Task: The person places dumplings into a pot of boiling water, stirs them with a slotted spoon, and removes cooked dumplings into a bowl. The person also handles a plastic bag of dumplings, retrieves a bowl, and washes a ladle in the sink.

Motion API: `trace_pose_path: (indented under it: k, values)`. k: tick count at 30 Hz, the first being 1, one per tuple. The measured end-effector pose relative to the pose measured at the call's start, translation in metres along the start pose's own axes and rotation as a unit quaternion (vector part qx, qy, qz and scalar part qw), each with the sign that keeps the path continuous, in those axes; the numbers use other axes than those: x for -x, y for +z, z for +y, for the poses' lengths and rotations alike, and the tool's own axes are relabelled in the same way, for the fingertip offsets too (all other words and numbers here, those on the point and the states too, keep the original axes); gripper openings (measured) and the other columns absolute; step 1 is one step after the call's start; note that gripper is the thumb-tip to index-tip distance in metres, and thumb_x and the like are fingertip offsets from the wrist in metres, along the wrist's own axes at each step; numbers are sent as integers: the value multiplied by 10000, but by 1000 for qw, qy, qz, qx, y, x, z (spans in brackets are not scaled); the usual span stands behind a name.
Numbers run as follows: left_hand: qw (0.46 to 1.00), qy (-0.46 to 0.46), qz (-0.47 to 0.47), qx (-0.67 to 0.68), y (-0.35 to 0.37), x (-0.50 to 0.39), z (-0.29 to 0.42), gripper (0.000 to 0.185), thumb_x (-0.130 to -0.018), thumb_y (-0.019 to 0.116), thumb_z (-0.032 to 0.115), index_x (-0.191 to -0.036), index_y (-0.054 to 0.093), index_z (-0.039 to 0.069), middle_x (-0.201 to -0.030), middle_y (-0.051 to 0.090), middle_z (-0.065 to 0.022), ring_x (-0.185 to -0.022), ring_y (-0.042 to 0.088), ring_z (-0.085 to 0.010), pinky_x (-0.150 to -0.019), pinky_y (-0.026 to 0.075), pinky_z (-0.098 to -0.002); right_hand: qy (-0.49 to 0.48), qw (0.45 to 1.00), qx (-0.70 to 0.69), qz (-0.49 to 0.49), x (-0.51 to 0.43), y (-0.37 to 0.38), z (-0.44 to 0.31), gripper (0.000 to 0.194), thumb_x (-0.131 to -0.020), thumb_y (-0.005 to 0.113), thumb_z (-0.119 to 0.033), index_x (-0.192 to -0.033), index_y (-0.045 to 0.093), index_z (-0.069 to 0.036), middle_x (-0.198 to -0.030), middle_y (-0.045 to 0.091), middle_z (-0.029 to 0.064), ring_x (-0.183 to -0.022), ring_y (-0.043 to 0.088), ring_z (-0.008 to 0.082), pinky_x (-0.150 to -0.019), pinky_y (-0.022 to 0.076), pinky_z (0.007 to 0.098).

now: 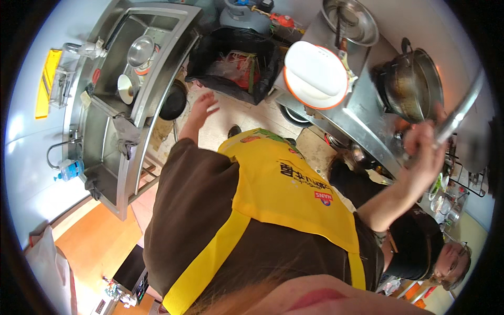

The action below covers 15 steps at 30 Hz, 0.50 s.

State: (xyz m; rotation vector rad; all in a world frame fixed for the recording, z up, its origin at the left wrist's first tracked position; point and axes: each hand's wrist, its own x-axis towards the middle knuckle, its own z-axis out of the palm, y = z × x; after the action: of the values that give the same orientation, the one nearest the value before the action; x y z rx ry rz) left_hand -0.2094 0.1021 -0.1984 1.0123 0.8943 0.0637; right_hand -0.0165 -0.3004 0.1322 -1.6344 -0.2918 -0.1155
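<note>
My left hand [204, 107] is raised over the tiled floor between the sink and the black-lined bin, with its fingers apart and nothing in it. On the right, my right hand [424, 143] is blurred and closed around the lower end of a long metal handle [458, 114]; its far end runs into the dark rim of the view. A large metal wok [419, 88] with loop handles sits on the stove just beyond that hand. White oval plates [317, 73], one orange-rimmed, lie stacked on the steel counter [354, 104], forward of my yellow apron.
A steel sink [130, 114] at left holds bowls [140, 51] and a draped grey cloth [126, 134]. Ahead are a black-lined bin [236, 71] with waste and a gas cylinder [242, 17]. A metal basin [354, 19] stands on the counter. Another person [417, 240] is close at my right.
</note>
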Motion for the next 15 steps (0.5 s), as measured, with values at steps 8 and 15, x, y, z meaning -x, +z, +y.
trace_pose_path:
  k: [8,15]
  values:
    - [986,-112,109,60,-140,98,-95,410,-866,522,88,-1266,443,47,-1269,463,-117,-1125,496,-259,-866,498,-429,243,888,349,-175,127,263,288,419,-879,548,-351,-1068,466,14,-982,610,243,-912,590,409,-774,465,467]
    - [942,-185,266,87,-226,177,-137,389,-883,535,148,-1248,438,58,-1190,500,-82,-1064,519,-220,-821,528,-401,183,879,413,-156,180,273,383,253,-903,488,-239,-1030,405,-37,-866,612,263,-811,593,446,-676,431,544]
